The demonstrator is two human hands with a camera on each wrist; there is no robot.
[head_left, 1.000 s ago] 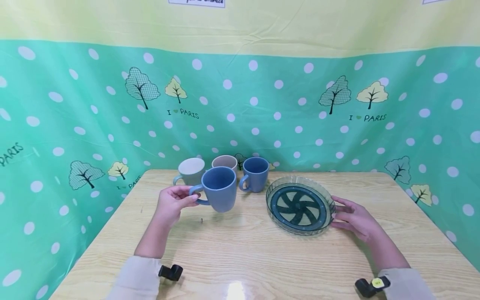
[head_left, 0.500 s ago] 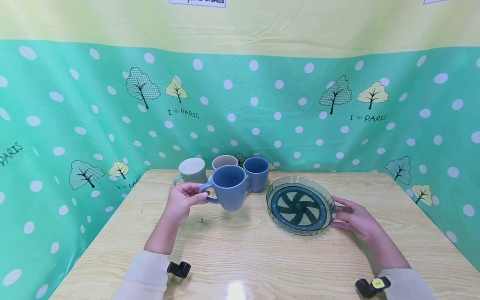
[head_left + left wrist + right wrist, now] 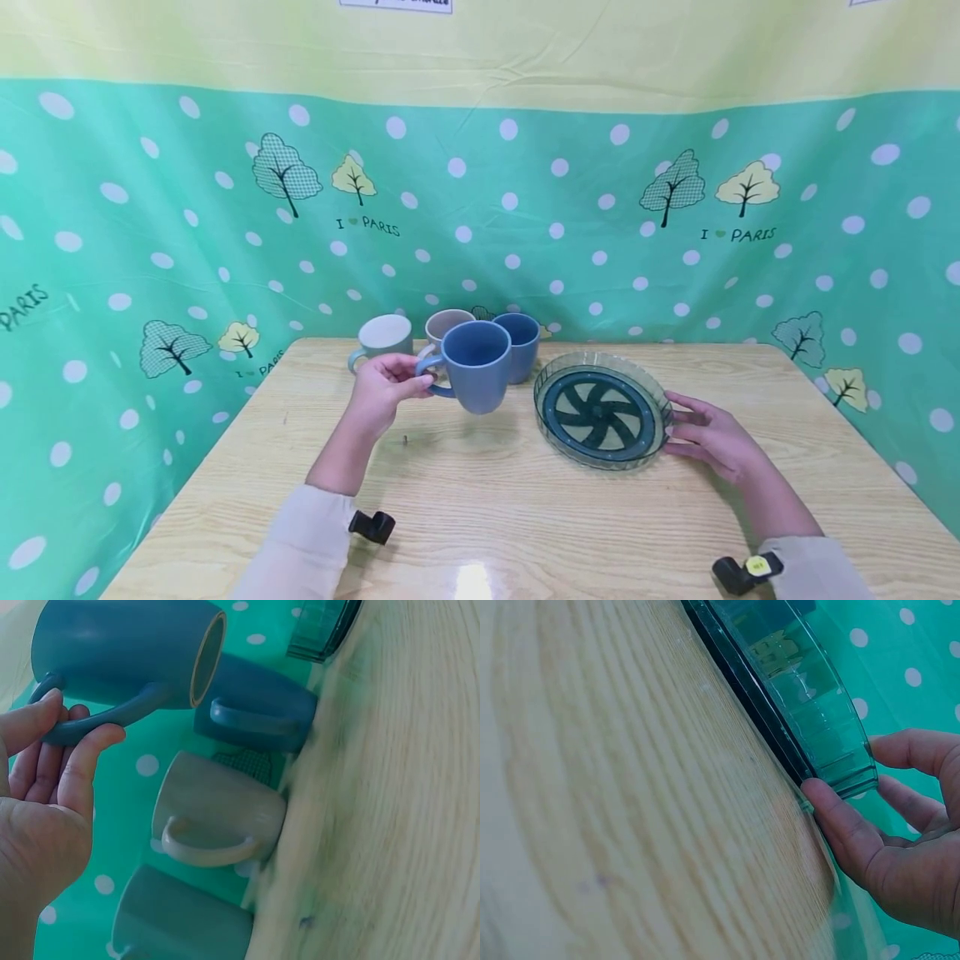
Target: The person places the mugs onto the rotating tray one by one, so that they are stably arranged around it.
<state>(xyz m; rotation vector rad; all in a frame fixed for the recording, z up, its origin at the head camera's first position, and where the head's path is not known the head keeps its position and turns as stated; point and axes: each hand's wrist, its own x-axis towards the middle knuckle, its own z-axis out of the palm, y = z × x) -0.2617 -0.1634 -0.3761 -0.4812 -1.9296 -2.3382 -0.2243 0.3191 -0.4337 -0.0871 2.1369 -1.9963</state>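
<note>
My left hand (image 3: pixel 386 385) pinches the handle of a blue mug (image 3: pixel 476 365) and holds it upright above the wooden table (image 3: pixel 480 508). In the left wrist view the same blue mug (image 3: pixel 120 649) hangs from my left hand (image 3: pixel 52 761) by its handle. My right hand (image 3: pixel 708 433) rests against the right rim of a round clear-green glass dish (image 3: pixel 600 408) with a dark pinwheel pattern. In the right wrist view my right hand (image 3: pixel 889 825) touches the glass dish (image 3: pixel 817 720) at its wall, with the thumb against the lower edge.
Three mugs stand at the table's back edge: a grey-green mug (image 3: pixel 384 340), a beige mug (image 3: pixel 444 325) and a second blue mug (image 3: pixel 519 340). A dotted green cloth (image 3: pixel 150 250) walls in the table on the back and both sides.
My left hand has carried the blue mug to the right and a little higher, toward the dish. The right hand and the dish have stayed put.
</note>
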